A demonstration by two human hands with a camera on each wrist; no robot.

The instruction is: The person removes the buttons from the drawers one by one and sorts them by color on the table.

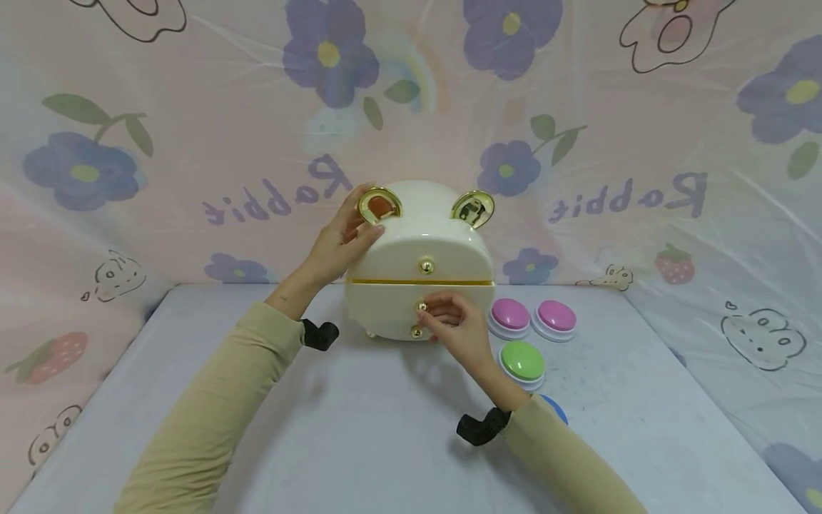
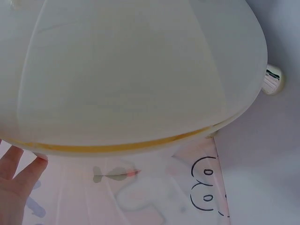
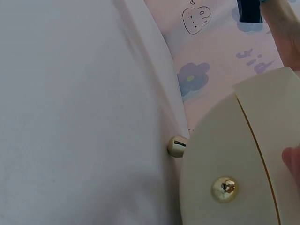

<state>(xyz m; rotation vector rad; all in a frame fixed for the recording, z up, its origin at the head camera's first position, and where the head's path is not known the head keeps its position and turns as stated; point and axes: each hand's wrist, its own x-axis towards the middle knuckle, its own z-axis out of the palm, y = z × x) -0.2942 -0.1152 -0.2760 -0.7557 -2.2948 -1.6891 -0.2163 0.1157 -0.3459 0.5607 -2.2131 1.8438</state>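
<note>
A white bear-shaped drawer box (image 1: 385, 303) stands at the back of the table, with gold-rimmed ears, a gold strip across its front and round gold knobs. My left hand (image 1: 340, 246) holds its upper left side at the left ear (image 1: 380, 205), thumb in front and fingers behind. In the left wrist view, fingers (image 2: 29, 176) touch the box's edge. My right hand (image 1: 461, 332) pinches the middle knob (image 1: 422, 307) with thumb and index finger. Just below is the lowest knob (image 1: 417, 332), also seen in the right wrist view, where only a fingertip (image 3: 293, 159) shows.
Right of the box are two pink push buttons (image 1: 510, 314) and a green one (image 1: 522, 360) on white bases. A blue round thing (image 1: 556, 407) is partly hidden by my right sleeve. A patterned cloth (image 1: 424, 128) hangs behind the white table (image 1: 334, 442).
</note>
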